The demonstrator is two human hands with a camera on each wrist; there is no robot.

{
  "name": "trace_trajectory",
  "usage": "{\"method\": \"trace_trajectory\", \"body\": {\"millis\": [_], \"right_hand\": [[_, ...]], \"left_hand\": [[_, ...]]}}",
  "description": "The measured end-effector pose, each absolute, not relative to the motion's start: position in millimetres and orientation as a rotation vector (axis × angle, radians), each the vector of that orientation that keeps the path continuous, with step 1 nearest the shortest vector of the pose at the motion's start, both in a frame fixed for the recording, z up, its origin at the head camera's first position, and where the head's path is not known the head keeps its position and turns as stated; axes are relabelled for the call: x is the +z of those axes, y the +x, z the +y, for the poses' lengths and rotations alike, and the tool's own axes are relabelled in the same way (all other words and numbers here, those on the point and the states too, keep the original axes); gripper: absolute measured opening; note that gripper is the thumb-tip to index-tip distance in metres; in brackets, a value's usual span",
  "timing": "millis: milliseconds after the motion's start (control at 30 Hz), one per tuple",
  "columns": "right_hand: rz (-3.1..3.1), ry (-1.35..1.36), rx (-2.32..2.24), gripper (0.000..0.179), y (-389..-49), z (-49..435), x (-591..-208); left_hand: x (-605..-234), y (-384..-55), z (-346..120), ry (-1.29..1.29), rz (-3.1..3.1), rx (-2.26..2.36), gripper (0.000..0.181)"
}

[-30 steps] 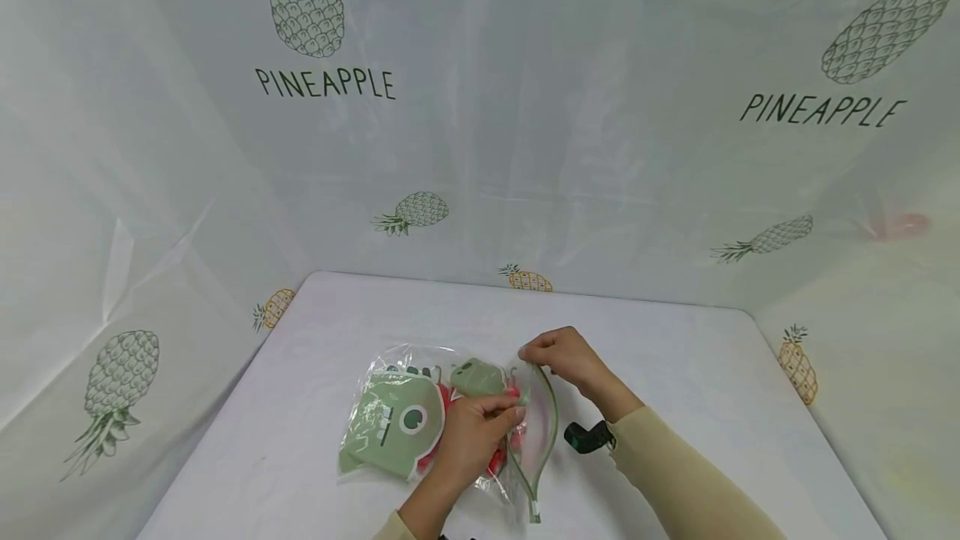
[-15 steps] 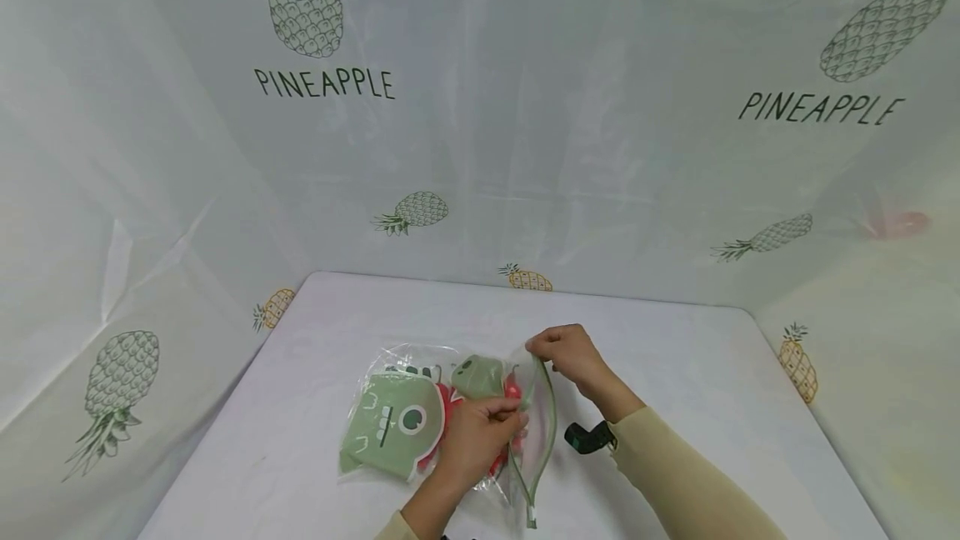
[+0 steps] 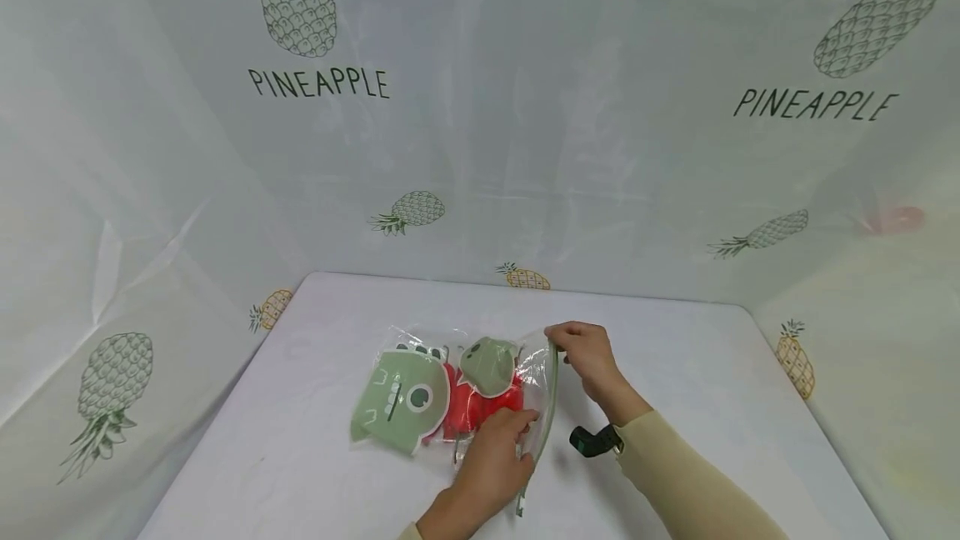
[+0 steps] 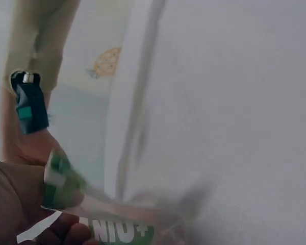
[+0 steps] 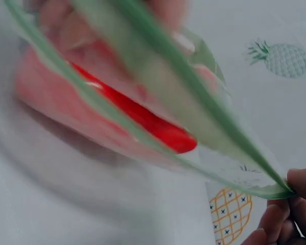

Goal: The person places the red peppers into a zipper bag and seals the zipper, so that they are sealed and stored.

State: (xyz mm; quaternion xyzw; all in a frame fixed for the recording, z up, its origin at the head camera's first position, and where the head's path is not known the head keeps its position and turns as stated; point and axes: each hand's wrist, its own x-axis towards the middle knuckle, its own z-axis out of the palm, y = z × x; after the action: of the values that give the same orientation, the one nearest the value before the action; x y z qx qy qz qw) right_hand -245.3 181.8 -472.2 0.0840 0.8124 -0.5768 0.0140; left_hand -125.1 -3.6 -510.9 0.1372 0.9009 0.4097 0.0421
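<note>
A clear zip bag [image 3: 536, 365] lies on the table, printed with green one-eyed cartoon figures [image 3: 408, 398]. Shiny red pepper-like things [image 3: 468, 411] show through its plastic. At the far corner of its green zip strip [image 3: 553, 382], my right hand [image 3: 588, 352] pinches the edge between thumb and fingers. In the right wrist view the bag's mouth gapes, with a long red pepper-like thing [image 5: 143, 115] visible between the two green strips. My left hand [image 3: 495, 457] touches the bag near the mouth, its thumb and index finger spread apart. Blur hides part of that hand's contact in the left wrist view.
The white table [image 3: 300, 473] has a rounded far edge. Behind and beside it hangs a pale curtain [image 3: 555, 123] with pineapple prints. A dark wrist device [image 3: 592, 442] sits at my right sleeve's cuff.
My right hand has moved slightly right with the bag's corner. The bag has shifted right and away. My left hand has moved nearer, and its thumb and index finger have parted from their pinch.
</note>
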Motion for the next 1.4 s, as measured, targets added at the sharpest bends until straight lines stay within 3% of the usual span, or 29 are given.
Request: {"method": "trace_trajectory", "body": {"millis": [233, 567, 867, 1167, 1400], "right_hand": [[2.507, 0.369, -1.865, 0.03, -241, 206, -474], [2.362, 0.474, -1.942, 0.026, -211, 243, -483], [2.217, 0.414, -1.929, 0.024, -176, 243, -498], [2.048, 0.21, -1.83, 0.03, -171, 240, -504], [1.988, 0.117, -1.812, 0.036, -170, 241, -503]], "left_hand": [[-519, -134, -17, 0.622, 3.012, 0.979, 0.043], [-519, -157, -45, 0.584, 3.198, 0.863, 0.024], [-517, -163, -76, 0.414, 3.291, 1.036, 0.019], [-523, -155, -95, 0.335, 3.167, 1.236, 0.015], [-524, -149, -118, 0.03, 2.915, 1.508, 0.019]]}}
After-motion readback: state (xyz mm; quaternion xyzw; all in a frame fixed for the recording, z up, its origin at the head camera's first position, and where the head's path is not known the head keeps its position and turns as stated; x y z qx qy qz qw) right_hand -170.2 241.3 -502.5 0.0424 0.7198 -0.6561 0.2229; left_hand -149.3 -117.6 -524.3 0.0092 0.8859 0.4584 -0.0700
